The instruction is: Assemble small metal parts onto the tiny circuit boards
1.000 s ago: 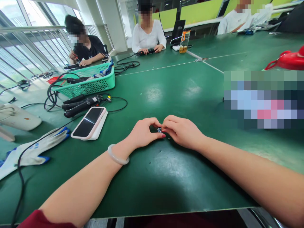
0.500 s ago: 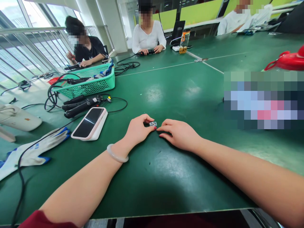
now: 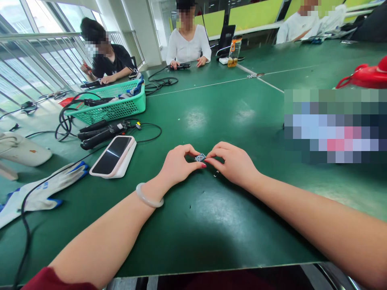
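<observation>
Between my two hands is a small circuit board [image 3: 200, 157], a dark rectangle with white markings, tilted a little above the green table [image 3: 211, 237]. My left hand [image 3: 178, 162] pinches it by its left part between thumb and finger. At the board's right end, the thumb and index fingertips of my right hand [image 3: 234, 161] are pressed together on its edge. A tiny pale piece [image 3: 216, 173] lies on the table just under my right hand; its kind is too small to tell.
To the left lie a phone [image 3: 113, 156] on a white block, a white-and-blue glove [image 3: 45, 189] and black corded tools [image 3: 104, 135]. Behind them stands a green basket [image 3: 115, 105] with cables. A bottle [image 3: 234, 52] stands farther back. Several people sit around the table.
My right hand has moved up slightly and now grips the board's right end. The board has tilted and shifted right, and the pale piece below has come into view.
</observation>
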